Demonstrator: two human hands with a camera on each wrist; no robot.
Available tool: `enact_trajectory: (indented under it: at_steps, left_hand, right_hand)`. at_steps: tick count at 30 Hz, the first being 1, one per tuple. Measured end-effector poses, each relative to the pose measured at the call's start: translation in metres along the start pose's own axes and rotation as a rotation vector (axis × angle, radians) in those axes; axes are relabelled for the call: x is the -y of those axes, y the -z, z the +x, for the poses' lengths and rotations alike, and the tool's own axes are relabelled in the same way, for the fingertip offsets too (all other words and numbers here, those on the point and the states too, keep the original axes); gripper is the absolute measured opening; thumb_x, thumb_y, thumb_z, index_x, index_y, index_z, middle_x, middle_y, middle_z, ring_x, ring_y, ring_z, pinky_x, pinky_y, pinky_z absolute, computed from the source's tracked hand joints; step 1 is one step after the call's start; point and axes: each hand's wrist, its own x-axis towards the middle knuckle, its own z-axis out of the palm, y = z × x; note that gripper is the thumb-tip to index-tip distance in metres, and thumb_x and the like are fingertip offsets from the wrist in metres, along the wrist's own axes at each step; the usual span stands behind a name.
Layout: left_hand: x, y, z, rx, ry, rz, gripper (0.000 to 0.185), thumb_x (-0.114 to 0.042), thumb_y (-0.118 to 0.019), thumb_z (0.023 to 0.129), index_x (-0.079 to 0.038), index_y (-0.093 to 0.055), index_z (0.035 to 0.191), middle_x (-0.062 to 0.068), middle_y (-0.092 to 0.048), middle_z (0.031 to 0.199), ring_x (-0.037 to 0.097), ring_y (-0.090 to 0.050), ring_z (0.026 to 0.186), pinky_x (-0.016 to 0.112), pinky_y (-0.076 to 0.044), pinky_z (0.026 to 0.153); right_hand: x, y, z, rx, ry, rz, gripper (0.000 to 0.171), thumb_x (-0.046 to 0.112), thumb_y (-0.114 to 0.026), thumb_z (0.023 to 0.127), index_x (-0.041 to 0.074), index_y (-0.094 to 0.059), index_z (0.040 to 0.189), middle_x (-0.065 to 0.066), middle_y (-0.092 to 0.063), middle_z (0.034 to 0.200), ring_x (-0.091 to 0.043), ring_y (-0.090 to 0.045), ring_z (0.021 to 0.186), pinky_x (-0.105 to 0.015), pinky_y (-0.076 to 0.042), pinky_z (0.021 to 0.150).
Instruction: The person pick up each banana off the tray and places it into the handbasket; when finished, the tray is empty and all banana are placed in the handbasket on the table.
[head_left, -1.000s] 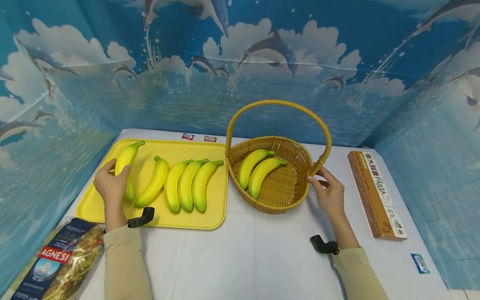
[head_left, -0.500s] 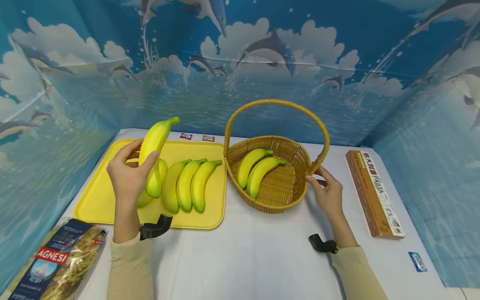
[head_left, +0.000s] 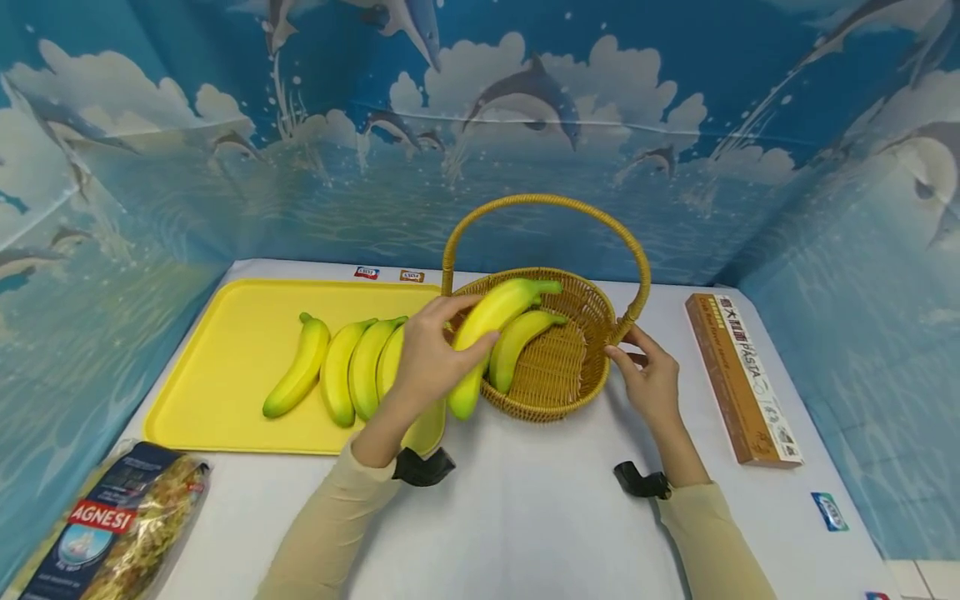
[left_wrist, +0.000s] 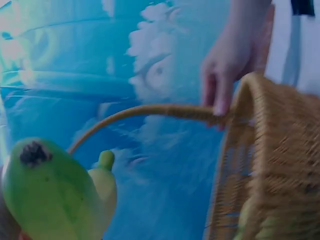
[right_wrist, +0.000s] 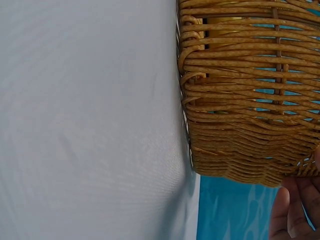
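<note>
My left hand [head_left: 438, 354] grips a yellow banana [head_left: 487, 321] with a greenish tip, tilted over the left rim of the wicker basket [head_left: 551, 408]. In the left wrist view this banana [left_wrist: 50, 195] fills the lower left corner. Inside the basket a banana [head_left: 517, 346] shows; what lies left of it is mostly covered by the held one. At the basket's right side, my right hand [head_left: 648, 375] pinches the foot of the handle [head_left: 633, 312]. Several bananas [head_left: 300, 367] lie in a row on the yellow tray [head_left: 217, 367], the rightmost partly behind my left hand.
A bag of pasta [head_left: 112, 525] lies at the front left, by the tray's corner. To the right of the basket is a long brown pasta box [head_left: 742, 379]. Small packets, one a green-and-blue packet [head_left: 829, 511], lie about. A dolphin-print curtain [head_left: 337, 208] hangs behind the table.
My left hand has lifted the leftmost banana from the tray and carried it right to the basket. My right hand has stayed at the handle.
</note>
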Motion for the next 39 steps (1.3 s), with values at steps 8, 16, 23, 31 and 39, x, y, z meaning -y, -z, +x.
enact_trajectory:
  at_steps: [8, 16, 23, 31, 39]
  left_hand:
    - [0.017, -0.075, 0.026, 0.115, 0.057, 0.142, 0.046, -0.034, -0.071, 0.085, -0.011, -0.066, 0.124, 0.006, -0.068, 0.107, 0.019, -0.06, 0.086, 0.031, -0.046, 0.07]
    - [0.038, -0.11, 0.035, 0.14, 0.117, 0.267, 0.048, -0.039, -0.07, 0.085, -0.013, -0.066, 0.125, 0.004, -0.068, 0.112, 0.018, -0.06, 0.088, 0.029, -0.046, 0.068]
    - [0.045, -0.12, 0.034, 0.199, 0.129, 0.296, 0.049, -0.038, -0.07, 0.086, -0.012, -0.065, 0.128, 0.006, -0.069, 0.114, 0.019, -0.063, 0.091, 0.029, -0.048, 0.071]
    - [0.043, -0.125, 0.033, 0.334, 0.137, 0.35, 0.051, -0.039, -0.071, 0.087, -0.01, -0.064, 0.128, 0.008, -0.068, 0.12, 0.022, -0.065, 0.099, 0.032, -0.052, 0.074]
    - [0.041, -0.127, 0.029, 0.346, 0.125, 0.473, 0.046, -0.038, -0.072, 0.086, -0.011, -0.067, 0.124, 0.01, -0.067, 0.118, 0.026, -0.065, 0.104, 0.036, -0.055, 0.079]
  right_hand:
    - [-0.003, 0.001, -0.001, 0.004, -0.004, -0.006, 0.045, 0.0, -0.07, 0.087, -0.002, -0.06, 0.131, -0.025, -0.068, 0.11, 0.018, -0.049, 0.098, -0.001, -0.042, 0.08]
    - [-0.007, 0.002, -0.001, 0.017, 0.013, 0.009, 0.045, 0.007, -0.071, 0.088, 0.002, -0.061, 0.132, -0.022, -0.069, 0.111, 0.015, -0.051, 0.1, -0.003, -0.044, 0.08]
    - [0.001, 0.002, -0.001, 0.009, -0.016, -0.002, 0.046, 0.001, -0.071, 0.086, -0.001, -0.061, 0.131, -0.024, -0.068, 0.111, 0.016, -0.049, 0.098, -0.003, -0.043, 0.08]
    - [0.033, 0.009, -0.002, -0.003, 0.026, 0.006, 0.04, -0.007, -0.068, 0.086, -0.014, -0.059, 0.125, -0.034, -0.064, 0.107, 0.017, -0.049, 0.097, -0.001, -0.043, 0.079]
    - [0.034, 0.009, -0.004, 0.01, 0.016, 0.004, 0.043, -0.005, -0.068, 0.087, -0.01, -0.058, 0.129, -0.032, -0.065, 0.112, 0.015, -0.051, 0.099, -0.003, -0.043, 0.08]
